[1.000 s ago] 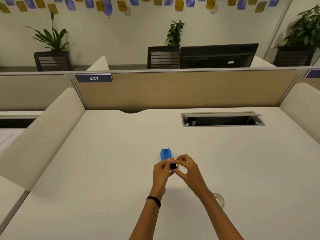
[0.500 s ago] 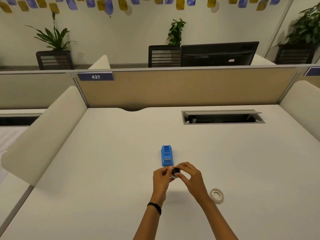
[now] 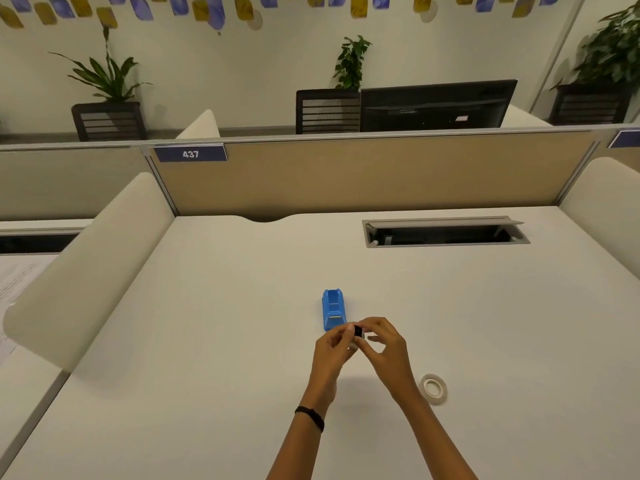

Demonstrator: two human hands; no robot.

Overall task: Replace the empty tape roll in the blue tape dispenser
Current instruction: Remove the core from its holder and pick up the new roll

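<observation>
The blue tape dispenser [image 3: 332, 309] sits on the white desk [image 3: 207, 341] near the middle, its roll well bare. Just in front of it my left hand [image 3: 332, 351] and my right hand [image 3: 386, 348] meet above the desk. Between their fingertips they pinch a small black spindle with a whitish ring on it [image 3: 357, 332]; most of it is hidden by my fingers. A full roll of pale tape [image 3: 433, 388] lies flat on the desk to the right of my right forearm, untouched.
A recessed cable tray [image 3: 446, 233] with a raised lid opens at the back right of the desk. Cream side dividers [image 3: 90, 265] flank the desk and a tan partition [image 3: 363, 174] closes the back. Papers [image 3: 14, 289] lie on the neighbouring desk at left.
My hands have drawn back from the dispenser toward me, carrying the black spindle with them. The dispenser now stands alone and the tape roll on the right has come fully into view.
</observation>
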